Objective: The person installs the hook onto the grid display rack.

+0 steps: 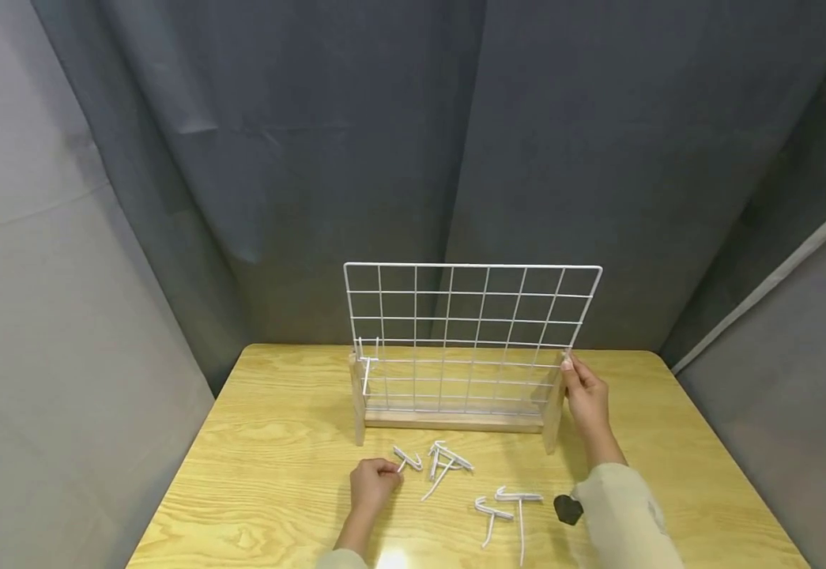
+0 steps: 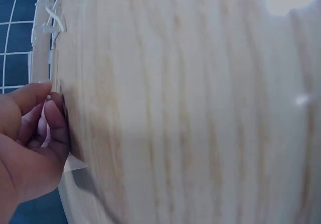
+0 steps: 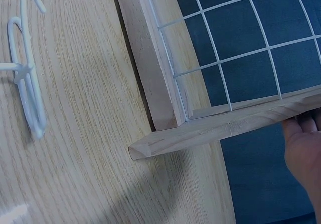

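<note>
A white wire grid (image 1: pixel 484 318) stands upright in a wooden frame on the table. My right hand (image 1: pixel 587 401) grips the upper part of the frame's right wooden post (image 1: pixel 553 415); in the right wrist view its fingers reach behind that post (image 3: pixel 225 128). In front of the frame, my left hand (image 1: pixel 371 485) pinches the thin prong of a white wire hook (image 1: pixel 409 457) low over the table. The left wrist view shows only the prong's small tip between thumb and finger. Another white hook (image 1: pixel 366 374) hangs on the grid's left side.
A small pile of white hooks (image 1: pixel 448 458) lies just right of the left hand. Two more, a shorter hook (image 1: pixel 492 515) and a longer hook (image 1: pixel 521 498), lie nearer the front. Grey curtains (image 1: pixel 356 174) enclose the wooden table (image 1: pixel 256 442).
</note>
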`<state>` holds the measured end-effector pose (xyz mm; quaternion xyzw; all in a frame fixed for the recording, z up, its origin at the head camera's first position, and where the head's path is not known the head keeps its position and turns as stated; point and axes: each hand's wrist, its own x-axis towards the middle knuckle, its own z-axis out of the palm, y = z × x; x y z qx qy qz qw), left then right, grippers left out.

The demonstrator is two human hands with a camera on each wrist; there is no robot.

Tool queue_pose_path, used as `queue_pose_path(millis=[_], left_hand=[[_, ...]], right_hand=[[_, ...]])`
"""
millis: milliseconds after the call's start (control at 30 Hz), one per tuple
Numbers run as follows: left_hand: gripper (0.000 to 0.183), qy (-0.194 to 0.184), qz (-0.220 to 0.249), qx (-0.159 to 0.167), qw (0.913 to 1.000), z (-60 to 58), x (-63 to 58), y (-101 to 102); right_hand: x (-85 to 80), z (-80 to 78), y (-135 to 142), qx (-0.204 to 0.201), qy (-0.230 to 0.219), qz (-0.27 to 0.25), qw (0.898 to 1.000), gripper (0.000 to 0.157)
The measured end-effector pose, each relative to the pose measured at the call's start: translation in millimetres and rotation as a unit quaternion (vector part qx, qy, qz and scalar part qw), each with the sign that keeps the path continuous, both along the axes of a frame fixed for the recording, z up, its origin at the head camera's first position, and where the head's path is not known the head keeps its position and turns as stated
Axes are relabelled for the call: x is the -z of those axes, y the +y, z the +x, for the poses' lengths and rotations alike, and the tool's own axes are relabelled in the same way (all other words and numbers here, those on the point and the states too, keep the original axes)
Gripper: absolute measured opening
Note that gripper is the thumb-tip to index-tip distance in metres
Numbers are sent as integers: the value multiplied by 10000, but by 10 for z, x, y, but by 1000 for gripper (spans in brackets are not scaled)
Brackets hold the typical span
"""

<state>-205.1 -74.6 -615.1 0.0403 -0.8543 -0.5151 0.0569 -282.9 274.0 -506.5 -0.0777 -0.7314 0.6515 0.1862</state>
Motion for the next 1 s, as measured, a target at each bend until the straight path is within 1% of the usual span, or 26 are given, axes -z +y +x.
queue_pose_path(millis=[67, 167, 267, 367, 533, 667, 767, 833, 1000], left_hand=[[6, -79, 62, -35, 9999, 20, -9, -12], [5, -261, 347, 43, 9990, 50, -20, -23], [5, -287, 592, 79, 9978, 66, -31, -30], [6, -256, 725, 47, 9970, 69, -38, -32], [7, -332, 917, 75, 9952, 87, -58, -18], [11, -480, 1259, 158, 9908, 107, -114, -7], [13, -554, 1573, 173, 9858, 109, -181, -7], [14, -535, 1716, 174, 9836, 105, -223, -10], [18, -450, 1955, 221, 9794, 99, -306, 1]], right_hand=[[18, 11, -1, 17, 69, -45, 10000, 46], [29, 16, -6, 45, 151, -122, 9998, 45], [25, 13, -12, 58, 216, -195, 9996, 44], [11, 22, -18, 40, 155, -264, 9995, 43], [2, 34, -12, 10, 0, -341, 9994, 45], [-6, 17, 1, -78, -38, -207, 9997, 46], [-25, 12, 4, -130, 9, -57, 9999, 45], [-28, 5, 5, -168, 52, 14, 9998, 45], [-8, -2, 13, -232, 173, -29, 9996, 47]])
